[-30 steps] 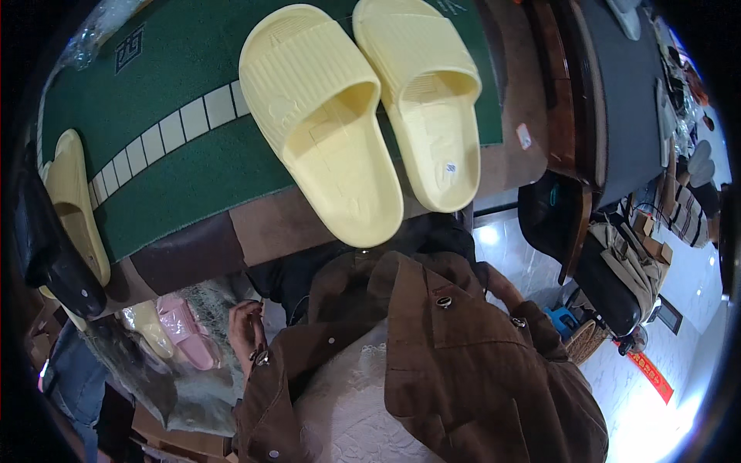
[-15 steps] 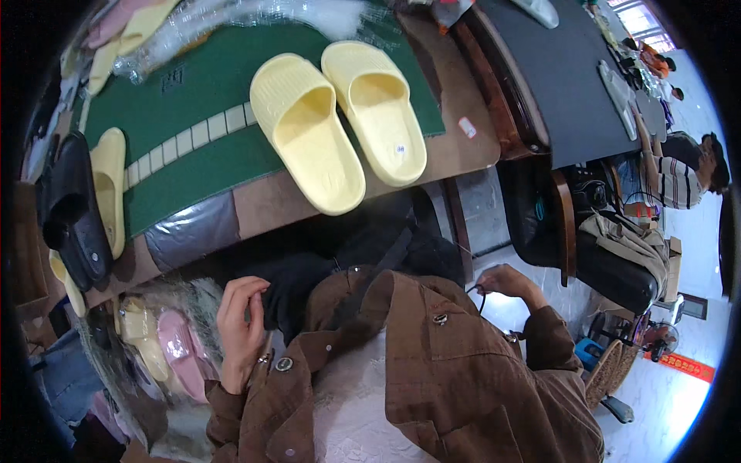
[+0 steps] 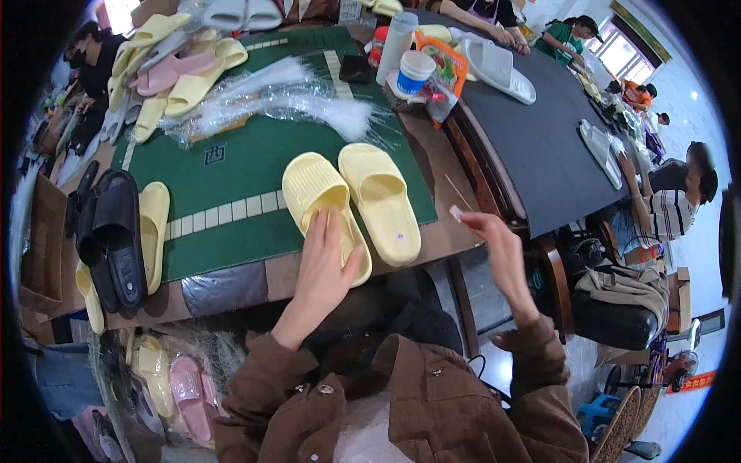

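Observation:
A pair of pale yellow slides lies at the near edge of the table: the left slide (image 3: 310, 174) and the right slide (image 3: 390, 208), toes pointing away. My left hand (image 3: 328, 258) rests over the left slide's foot opening, fingers stretched forward toward the strap and thumb apart near its inner side. To the right of the pair, my right hand (image 3: 498, 247) pinches a small white tag (image 3: 455, 211) between thumb and fingertips. A thin pale strand (image 3: 461, 190) shows beside the tag. A small mark sits on the right slide's heel.
Black slides (image 3: 120, 231) and another yellow slide (image 3: 154, 224) stand at the table's left. Bundled clear plastic strands (image 3: 270, 100) lie on the green mat (image 3: 231, 158). Behind are a white tub (image 3: 415, 71) and a grey slide (image 3: 498, 65). Several people work around the dark table (image 3: 517, 147).
My view has lifted to show more of the table. My left hand has come up from my lap onto the left slide. My right hand has risen to the table edge and pinches the white tag.

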The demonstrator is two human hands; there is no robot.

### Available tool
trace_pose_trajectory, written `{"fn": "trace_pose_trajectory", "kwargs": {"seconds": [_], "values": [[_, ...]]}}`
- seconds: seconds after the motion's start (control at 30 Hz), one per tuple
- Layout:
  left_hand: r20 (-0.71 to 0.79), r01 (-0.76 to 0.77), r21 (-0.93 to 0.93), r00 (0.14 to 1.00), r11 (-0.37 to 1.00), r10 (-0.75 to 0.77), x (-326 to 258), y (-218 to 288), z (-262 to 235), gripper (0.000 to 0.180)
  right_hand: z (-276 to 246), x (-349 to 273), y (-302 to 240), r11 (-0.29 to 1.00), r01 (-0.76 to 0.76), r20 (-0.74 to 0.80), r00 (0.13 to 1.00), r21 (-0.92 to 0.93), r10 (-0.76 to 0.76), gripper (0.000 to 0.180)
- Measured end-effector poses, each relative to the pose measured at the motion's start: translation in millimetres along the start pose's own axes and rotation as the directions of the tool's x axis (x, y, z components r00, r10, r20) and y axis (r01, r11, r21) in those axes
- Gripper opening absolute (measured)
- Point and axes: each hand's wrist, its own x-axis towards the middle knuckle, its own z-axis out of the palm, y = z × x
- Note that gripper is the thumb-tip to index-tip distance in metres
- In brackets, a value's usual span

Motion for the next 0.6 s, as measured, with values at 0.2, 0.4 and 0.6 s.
{"fn": "trace_pose_trajectory", "kwargs": {"seconds": [0.2, 0.4, 0.6], "values": [[-0.15, 0.119, 0.223, 0.985, 0.968, -0.087, 72, -8, 43, 0.068, 77, 81, 58, 0.982, 0.084, -0.053, 0.994, -0.17, -0.094, 0.036], [-0.212, 0.067, 0.37, 0.977, 0.927, 0.014, 72, -26, 55, 0.059, 114, 84, 60, 0.87, 0.256, -0.006, 0.959, -0.421, -0.285, 0.033], [-0.174, 0.145, 0.325, 0.981, 0.935, -0.092, 36, -23, 47, 0.055, 120, 59, 52, 0.87, 0.327, 0.04, 0.941, -0.37, -0.337, 0.033]]}}
